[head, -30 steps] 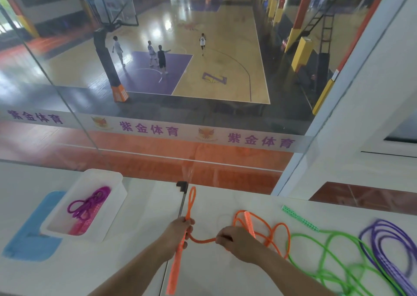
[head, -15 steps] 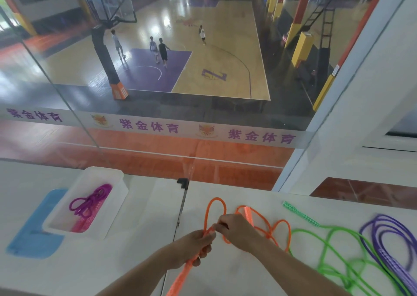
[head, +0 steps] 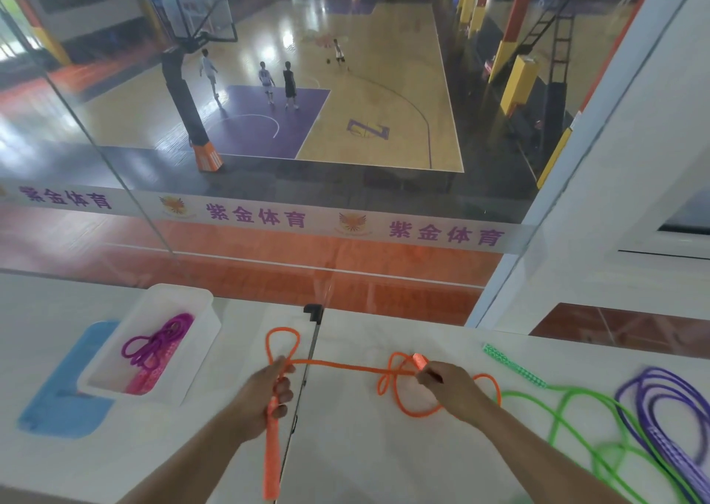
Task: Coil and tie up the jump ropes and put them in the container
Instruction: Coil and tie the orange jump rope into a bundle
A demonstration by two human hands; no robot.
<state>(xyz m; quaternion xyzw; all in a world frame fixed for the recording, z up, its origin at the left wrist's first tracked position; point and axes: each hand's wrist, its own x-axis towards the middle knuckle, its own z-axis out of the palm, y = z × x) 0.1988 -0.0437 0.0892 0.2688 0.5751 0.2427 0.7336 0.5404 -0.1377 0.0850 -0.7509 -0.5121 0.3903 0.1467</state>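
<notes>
Hands now spread apart: left hand (head: pixel 259 400) grips the orange plastic jump rope (head: pixel 345 367), right hand (head: pixel 451 390) pinches its stretched cord.

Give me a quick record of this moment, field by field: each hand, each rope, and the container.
left hand: grips orange rope at handle end, loop above
right hand: pinches orange cord near second handle
container: white, holds magenta rope, coiled
green rope: loose on counter
purple rope: loosely looped, far right
blue mat: under container
</notes>
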